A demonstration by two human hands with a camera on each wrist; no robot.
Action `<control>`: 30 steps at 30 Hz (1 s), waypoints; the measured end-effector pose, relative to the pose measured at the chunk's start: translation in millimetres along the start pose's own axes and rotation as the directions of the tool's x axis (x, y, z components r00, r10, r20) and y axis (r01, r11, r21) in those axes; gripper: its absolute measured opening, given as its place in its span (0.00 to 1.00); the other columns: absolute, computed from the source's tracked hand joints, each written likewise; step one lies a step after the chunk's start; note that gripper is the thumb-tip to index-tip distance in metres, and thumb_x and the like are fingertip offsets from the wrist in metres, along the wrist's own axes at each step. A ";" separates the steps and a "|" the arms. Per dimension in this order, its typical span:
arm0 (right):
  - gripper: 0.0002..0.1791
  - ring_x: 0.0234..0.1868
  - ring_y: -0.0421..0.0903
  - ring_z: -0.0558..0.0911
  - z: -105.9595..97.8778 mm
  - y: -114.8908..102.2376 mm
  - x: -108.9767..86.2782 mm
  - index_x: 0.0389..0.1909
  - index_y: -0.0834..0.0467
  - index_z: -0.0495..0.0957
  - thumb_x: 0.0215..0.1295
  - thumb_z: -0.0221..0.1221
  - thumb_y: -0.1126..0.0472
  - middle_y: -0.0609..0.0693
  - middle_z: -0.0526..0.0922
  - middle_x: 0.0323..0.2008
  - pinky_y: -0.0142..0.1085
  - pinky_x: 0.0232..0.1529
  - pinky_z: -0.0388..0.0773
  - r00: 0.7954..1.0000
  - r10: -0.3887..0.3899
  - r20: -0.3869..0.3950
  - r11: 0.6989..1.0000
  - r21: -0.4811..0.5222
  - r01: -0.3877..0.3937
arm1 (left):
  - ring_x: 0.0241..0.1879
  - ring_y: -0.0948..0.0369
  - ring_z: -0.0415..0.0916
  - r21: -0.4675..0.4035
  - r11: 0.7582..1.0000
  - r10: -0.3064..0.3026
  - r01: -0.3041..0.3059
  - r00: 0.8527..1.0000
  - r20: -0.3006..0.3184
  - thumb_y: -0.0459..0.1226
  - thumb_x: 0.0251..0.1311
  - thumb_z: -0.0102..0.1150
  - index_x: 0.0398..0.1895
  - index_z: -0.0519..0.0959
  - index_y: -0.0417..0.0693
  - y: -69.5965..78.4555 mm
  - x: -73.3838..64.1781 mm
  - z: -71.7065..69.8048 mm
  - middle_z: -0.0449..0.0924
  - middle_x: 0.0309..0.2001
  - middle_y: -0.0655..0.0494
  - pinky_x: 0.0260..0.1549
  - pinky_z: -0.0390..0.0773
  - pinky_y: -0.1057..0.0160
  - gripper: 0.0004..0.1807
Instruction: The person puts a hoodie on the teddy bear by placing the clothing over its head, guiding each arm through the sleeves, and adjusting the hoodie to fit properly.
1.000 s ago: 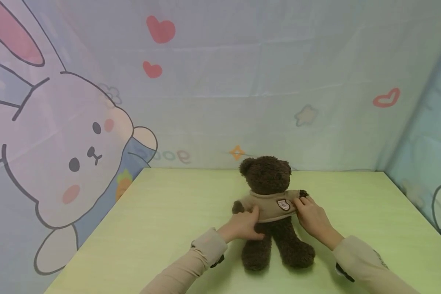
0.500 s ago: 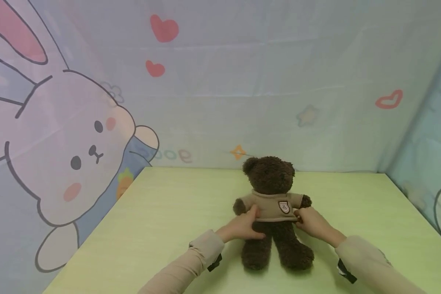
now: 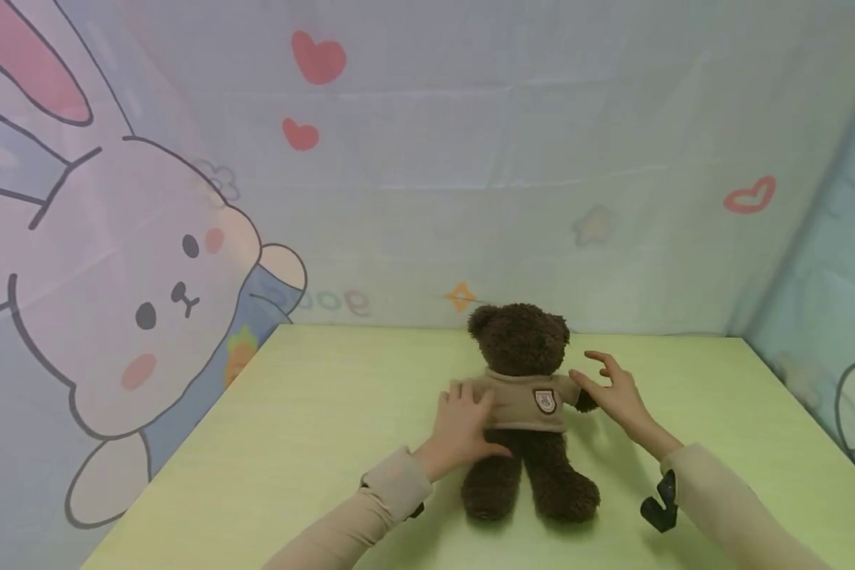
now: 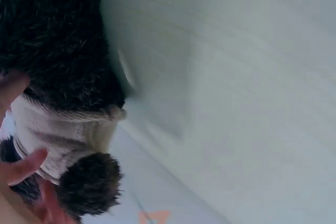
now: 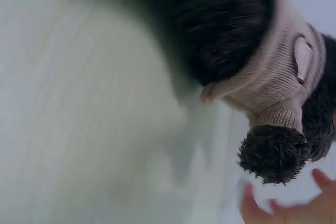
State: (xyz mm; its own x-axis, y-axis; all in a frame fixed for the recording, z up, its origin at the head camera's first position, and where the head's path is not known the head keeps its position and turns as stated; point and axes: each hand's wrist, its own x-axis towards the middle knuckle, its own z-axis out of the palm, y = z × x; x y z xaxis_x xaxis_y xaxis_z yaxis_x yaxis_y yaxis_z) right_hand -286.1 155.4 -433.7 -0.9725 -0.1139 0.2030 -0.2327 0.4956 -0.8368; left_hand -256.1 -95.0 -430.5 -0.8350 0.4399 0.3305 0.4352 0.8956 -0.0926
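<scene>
A dark brown teddy bear faces me on the table, wearing a beige knit sweater with a small shield-shaped badge. My left hand rests with extended fingers on the bear's side at image left, covering that arm in the head view; the thumb lies over the top of the leg. In the left wrist view the furry paw shows beside the fingers. My right hand is spread beside the other arm, holding nothing. From the right wrist, its fingers appear near the paw, with a gap between.
The bear stands on a pale yellow-green table. Behind it hangs a printed cloth backdrop with a rabbit and hearts, and another cloth panel borders the right side.
My right hand has let go of the sweater's lower edge and lifted up and outward, its fingers spreading. My left hand's fingers have shifted outward over the bear's arm. The bear has shifted slightly left.
</scene>
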 end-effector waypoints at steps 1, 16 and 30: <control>0.36 0.57 0.68 0.62 -0.5 0.4 1.3 0.66 0.58 0.50 0.63 0.49 0.46 0.73 0.52 0.61 0.53 0.48 0.71 0.995 0.062 0.084 0.996 0.066 -0.067 | 0.49 0.49 0.63 -0.016 1.000 -0.017 0.017 1.000 -0.023 0.69 0.24 0.62 0.55 0.65 0.56 -1.0 0.4 0.3 0.63 0.53 0.46 0.39 0.65 0.53 0.50; 0.55 0.28 0.55 0.82 38.9 -17.4 -17.4 0.67 0.62 0.39 0.48 0.65 0.50 0.79 0.54 0.59 0.43 0.29 0.79 0.972 0.105 0.208 0.994 -0.032 -0.100 | 0.64 0.37 0.43 -0.733 0.598 -0.133 0.325 0.942 0.309 0.54 0.57 0.50 0.69 0.34 0.38 -13.7 6.3 21.1 0.51 0.65 0.33 0.57 0.62 0.45 0.50; 0.57 0.26 0.49 0.82 39.5 -6.7 6.0 0.68 0.61 0.33 0.48 0.66 0.59 0.76 0.43 0.63 0.42 0.29 0.79 0.967 0.157 0.201 0.981 0.078 -0.175 | 0.61 0.33 0.43 -0.741 0.636 -0.205 0.214 0.973 0.105 0.41 0.48 0.65 0.65 0.33 0.26 -7.4 20.7 30.5 0.39 0.60 0.19 0.54 0.66 0.47 0.57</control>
State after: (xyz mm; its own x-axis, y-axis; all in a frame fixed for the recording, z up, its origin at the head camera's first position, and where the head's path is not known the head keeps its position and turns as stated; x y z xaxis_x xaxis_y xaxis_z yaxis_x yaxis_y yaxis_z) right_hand -290.5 117.4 -446.9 -0.9779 -0.2059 -0.0374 -0.0582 0.4395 -0.8964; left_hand -286.9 -90.4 -451.7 -0.9370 0.2517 0.2421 0.3480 0.6146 0.7079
